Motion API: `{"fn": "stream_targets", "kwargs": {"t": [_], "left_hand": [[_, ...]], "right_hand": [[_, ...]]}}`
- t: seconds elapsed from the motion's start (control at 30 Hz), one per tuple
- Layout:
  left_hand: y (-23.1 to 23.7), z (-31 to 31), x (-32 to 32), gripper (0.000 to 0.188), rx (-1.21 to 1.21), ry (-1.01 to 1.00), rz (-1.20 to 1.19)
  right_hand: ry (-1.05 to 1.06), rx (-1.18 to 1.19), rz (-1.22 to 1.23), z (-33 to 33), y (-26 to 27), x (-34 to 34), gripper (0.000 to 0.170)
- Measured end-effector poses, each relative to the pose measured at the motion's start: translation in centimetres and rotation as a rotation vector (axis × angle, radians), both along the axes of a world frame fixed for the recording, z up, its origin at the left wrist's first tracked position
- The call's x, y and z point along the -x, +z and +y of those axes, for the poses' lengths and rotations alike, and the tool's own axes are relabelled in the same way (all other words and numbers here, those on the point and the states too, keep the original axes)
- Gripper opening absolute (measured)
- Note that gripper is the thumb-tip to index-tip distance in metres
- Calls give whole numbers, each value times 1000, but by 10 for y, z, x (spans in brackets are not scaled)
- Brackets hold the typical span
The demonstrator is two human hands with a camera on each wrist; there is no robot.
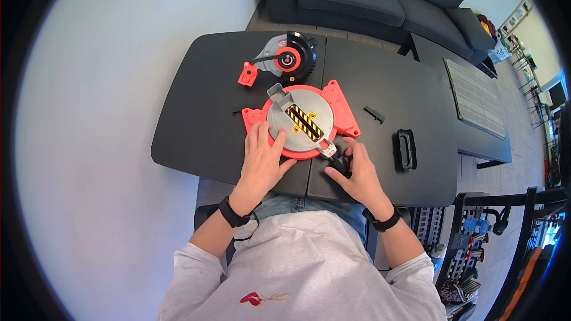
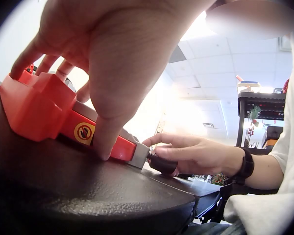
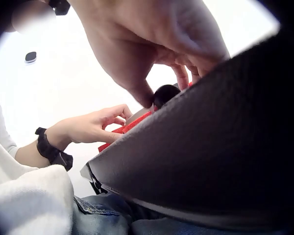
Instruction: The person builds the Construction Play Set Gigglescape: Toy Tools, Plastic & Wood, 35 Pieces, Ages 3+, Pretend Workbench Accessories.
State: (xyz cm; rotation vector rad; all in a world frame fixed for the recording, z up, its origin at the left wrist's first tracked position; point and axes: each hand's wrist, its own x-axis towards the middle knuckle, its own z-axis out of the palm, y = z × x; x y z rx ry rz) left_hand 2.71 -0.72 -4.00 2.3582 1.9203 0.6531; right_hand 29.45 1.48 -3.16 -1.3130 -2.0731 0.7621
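Observation:
A toy saw base (image 1: 324, 104), a grey disc with a yellow-and-black striped slot in a red ring, lies on the table. My left hand (image 1: 260, 157) grips its near left side, fingers over the top; the thumb presses the red side wall in the left wrist view. A black handle (image 2: 162, 165) sticks out from the base's grey arm at the near right. My right hand (image 1: 358, 172) holds this handle between thumb and fingers; in the right wrist view the thumb touches its rounded black end (image 3: 165, 96). The fingers partly hide the handle.
Behind the base stands a grey and black toy saw head (image 1: 300, 56) with red parts. To the right lie a small black strip (image 1: 374, 114) and a black oblong frame (image 1: 406, 150). A small black piece (image 1: 236, 112) is at the left. The table's near edge borders the lap.

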Motion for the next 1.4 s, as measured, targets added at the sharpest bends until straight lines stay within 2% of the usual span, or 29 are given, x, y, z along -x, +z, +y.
{"fn": "stream_targets", "kwargs": {"t": [0.07,0.17,0.27,0.47,0.57,0.67,0.87,1.07,1.4], "left_hand": [[0,0,0,76,2,2,2],[0,0,-1,77,3,6,5],[0,0,0,77,5,5,4],[-1,0,1,78,5,1,1],[-1,0,0,79,7,-1,0],[0,0,0,79,12,-2,3],[-1,0,0,80,10,1,8],[-1,0,0,80,21,3,13],[-1,0,1,80,23,2,11]], "right_hand": [[-38,41,55,0,1,1,56],[-75,179,54,6,-12,-5,69],[-25,83,10,5,-19,-6,69],[2,-26,24,0,-2,-1,51],[-72,196,54,3,-1,-3,51],[-43,97,60,6,-18,-7,50],[-1,16,3,1,-2,-3,54],[-70,149,60,3,-4,-3,57],[-10,17,14,2,-3,-3,58]]}}
